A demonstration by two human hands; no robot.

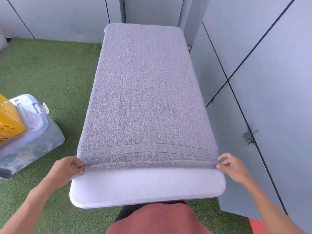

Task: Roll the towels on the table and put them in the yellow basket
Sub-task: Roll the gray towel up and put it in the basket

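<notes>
A grey towel (145, 92) lies spread flat along the white table (146, 188), covering it except for a bare strip at the near end. Its near hem is turned over into a thin first fold. My left hand (67, 169) pinches the near left corner of that hem. My right hand (233, 166) pinches the near right corner. The yellow basket (8, 119) shows partly at the left edge, resting on a clear plastic box.
The clear lidded plastic box (32, 132) sits on green artificial turf (50, 68) to the left of the table. Grey wall panels (263, 73) stand close along the table's right side and behind it.
</notes>
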